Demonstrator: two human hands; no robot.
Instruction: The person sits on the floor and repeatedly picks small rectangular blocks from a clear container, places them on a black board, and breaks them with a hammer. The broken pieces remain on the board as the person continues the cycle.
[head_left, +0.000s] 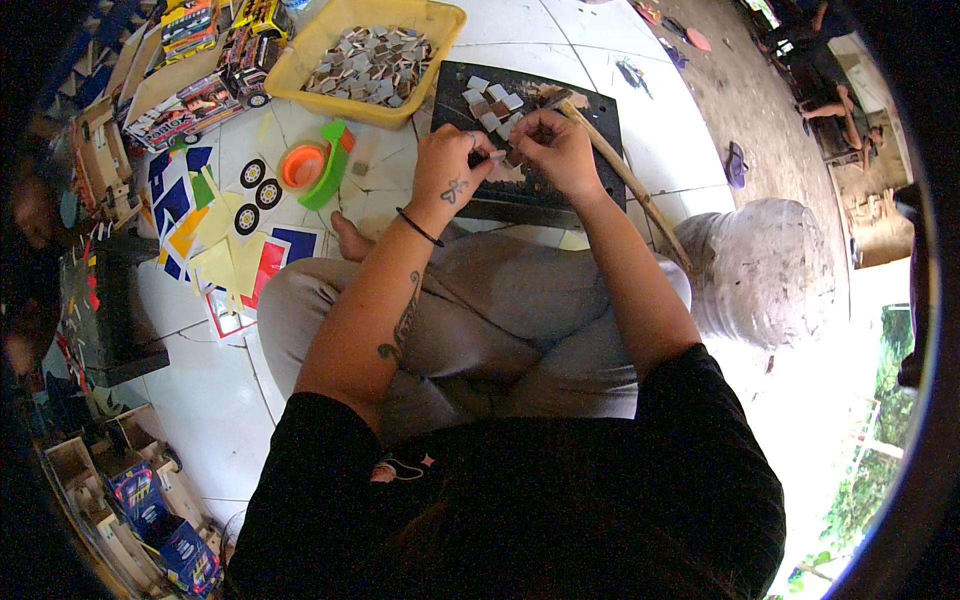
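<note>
Both hands meet over a low black board [600, 116] in front of my crossed legs. My left hand [448, 172] is closed, with a small pale flat piece [497, 156] pinched at its fingertips. My right hand [562, 152] is closed too, thumb and fingers pressed together; what they hold, if anything, is hidden. Small square tiles [511, 102], grey-white and brown, lie loose on the board just beyond my fingers. A hammer [627, 178] rests across the board's right side, its head by the tiles and its wooden handle slanting toward my right knee.
A yellow basin [452, 40] full of similar squares stands beyond the board. To the left are an orange tape roll [303, 165] in a green dispenser [335, 172], black wheels [247, 219], coloured sheets [212, 262] and toy trucks [190, 108]. A wrapped bundle [765, 270] sits right.
</note>
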